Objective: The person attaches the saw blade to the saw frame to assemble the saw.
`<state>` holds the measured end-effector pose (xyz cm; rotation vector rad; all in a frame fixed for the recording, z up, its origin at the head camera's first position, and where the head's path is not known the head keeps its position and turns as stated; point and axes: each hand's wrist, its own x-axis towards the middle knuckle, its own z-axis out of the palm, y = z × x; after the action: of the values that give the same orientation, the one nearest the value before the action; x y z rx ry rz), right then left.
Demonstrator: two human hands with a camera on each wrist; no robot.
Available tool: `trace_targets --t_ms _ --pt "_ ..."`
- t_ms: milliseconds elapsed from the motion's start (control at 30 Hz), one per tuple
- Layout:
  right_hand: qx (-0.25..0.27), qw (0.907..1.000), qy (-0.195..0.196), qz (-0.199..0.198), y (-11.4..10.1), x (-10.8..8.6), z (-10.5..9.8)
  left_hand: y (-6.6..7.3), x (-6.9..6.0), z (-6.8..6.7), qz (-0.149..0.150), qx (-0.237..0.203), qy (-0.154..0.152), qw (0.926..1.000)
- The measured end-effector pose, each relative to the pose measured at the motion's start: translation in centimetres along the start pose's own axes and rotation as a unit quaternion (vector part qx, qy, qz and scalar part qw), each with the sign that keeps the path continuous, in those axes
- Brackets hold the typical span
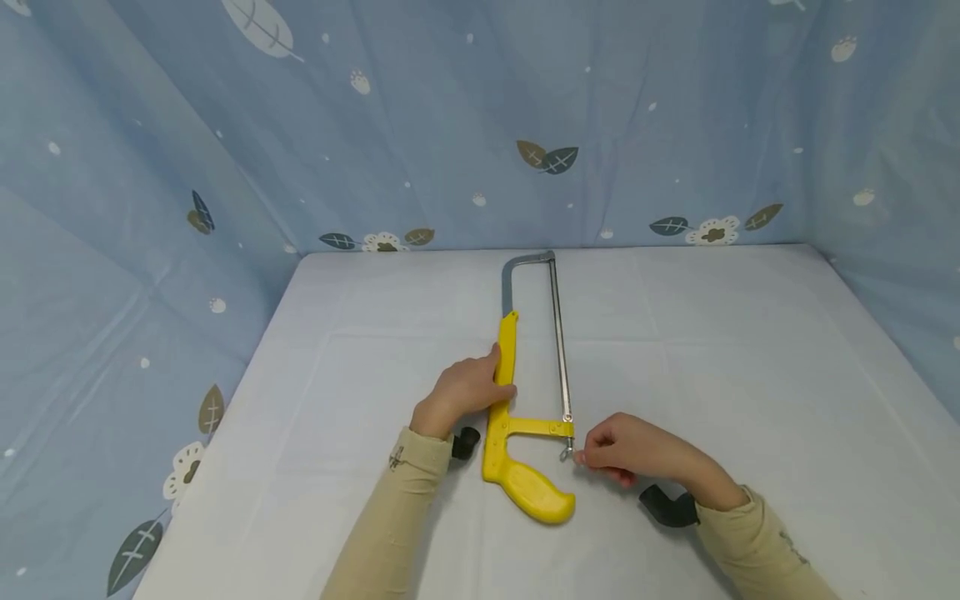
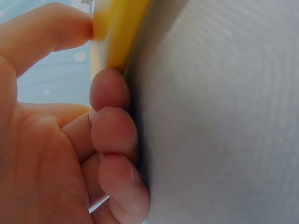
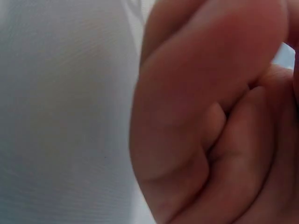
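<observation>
A hacksaw (image 1: pixel 498 433) with a yellow handle and frame, a grey bowed front and a thin metal blade (image 1: pixel 559 337) lies on the white table, blade side to the right. My left hand (image 1: pixel 467 386) grips its yellow frame midway; in the left wrist view curled fingertips (image 2: pixel 114 130) lie beside the yellow bar (image 2: pixel 119 32), against the tabletop. At the blade's near end sits a small metal wing nut (image 1: pixel 566 455). A fingertip of my right hand (image 1: pixel 637 446) is right beside that nut. The right wrist view shows its fingers (image 3: pixel 196 93) curled, with nothing visible inside them.
Black wrist-camera mounts (image 1: pixel 465 443) show at both wrists, close to the table. A blue patterned curtain (image 1: pixel 450 125) rises behind the white tabletop (image 1: pixel 750 350) and along its sides.
</observation>
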<state>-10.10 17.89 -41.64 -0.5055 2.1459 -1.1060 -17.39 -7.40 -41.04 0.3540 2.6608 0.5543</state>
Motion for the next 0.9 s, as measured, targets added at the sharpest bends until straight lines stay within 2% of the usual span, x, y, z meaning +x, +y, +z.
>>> trace_targets --t_ms 533,900 --pt "-0.008 0.9999 -0.01 0.002 0.4 0.2 0.6 0.0 0.0 0.0 0.005 0.004 -0.003 1.0" --pt "-0.007 0.9998 -0.012 -0.012 0.5 0.5 1.1 0.0 0.1 0.1 0.003 0.012 0.002 0.9999"
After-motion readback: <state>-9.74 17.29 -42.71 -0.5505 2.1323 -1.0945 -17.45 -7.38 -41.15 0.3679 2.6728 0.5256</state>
